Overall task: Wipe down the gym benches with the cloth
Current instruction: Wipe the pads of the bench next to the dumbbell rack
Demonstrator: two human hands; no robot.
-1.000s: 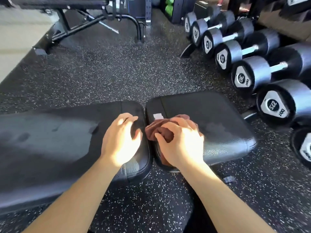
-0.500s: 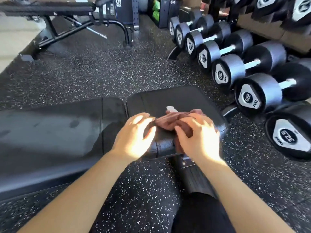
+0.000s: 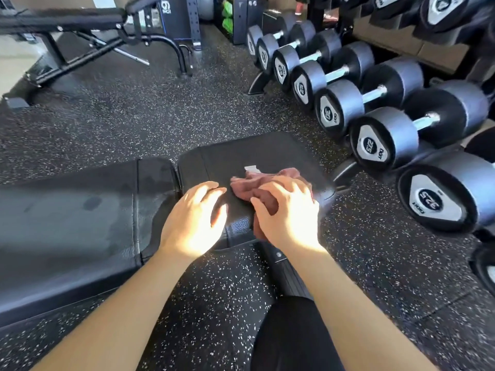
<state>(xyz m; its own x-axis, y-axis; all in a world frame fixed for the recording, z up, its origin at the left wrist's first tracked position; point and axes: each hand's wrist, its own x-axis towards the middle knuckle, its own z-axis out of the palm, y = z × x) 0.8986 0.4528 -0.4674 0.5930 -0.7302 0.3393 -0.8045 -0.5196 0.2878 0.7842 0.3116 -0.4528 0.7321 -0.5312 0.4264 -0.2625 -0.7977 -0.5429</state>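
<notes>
A black padded gym bench lies across the floor in two parts: a long back pad (image 3: 67, 226) at the left and a short seat pad (image 3: 241, 156) in the middle. A reddish-brown cloth (image 3: 249, 183) with a white tag is bunched on the seat pad's near right side. My right hand (image 3: 288, 210) grips the cloth against the pad and its near edge. My left hand (image 3: 192, 220) rests flat on the seat pad just left of the cloth, fingers straight. Damp streaks show on the back pad.
A row of black dumbbells (image 3: 380, 137) on a rack runs along the right, close to the seat pad. A second bench (image 3: 80, 20) with a black frame stands at the far left. Speckled black rubber floor (image 3: 134, 116) lies between. My dark-clad knee (image 3: 294, 333) is below.
My left hand has shifted from the back pad's end onto the seat pad. My right hand has slid the cloth rightward along the seat pad's near side. The view has swung right.
</notes>
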